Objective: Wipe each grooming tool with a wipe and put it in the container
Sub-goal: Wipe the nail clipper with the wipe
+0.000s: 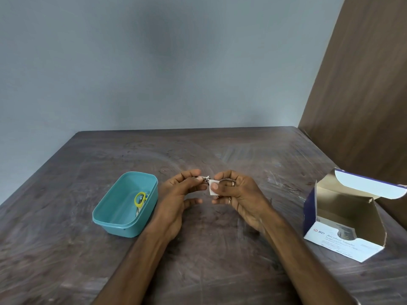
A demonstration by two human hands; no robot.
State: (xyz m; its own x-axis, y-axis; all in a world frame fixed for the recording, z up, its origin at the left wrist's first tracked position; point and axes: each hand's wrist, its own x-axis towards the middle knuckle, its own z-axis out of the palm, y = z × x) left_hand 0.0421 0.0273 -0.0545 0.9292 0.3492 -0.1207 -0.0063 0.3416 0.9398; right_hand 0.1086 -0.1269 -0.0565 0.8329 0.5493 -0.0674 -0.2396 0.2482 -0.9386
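Left of hands (207,190): container (105,213); right: open swab box (343,219)

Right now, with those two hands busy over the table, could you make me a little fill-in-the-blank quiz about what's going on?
1. The left hand pinches a small metal ____.
2. The right hand presses a white ____ against that metal tool.
3. The scissors with yellow handles lie inside the ____ container.
4. The alcohol swab box stands with its lid ____.

Missing words: nail clipper; wipe; teal; open
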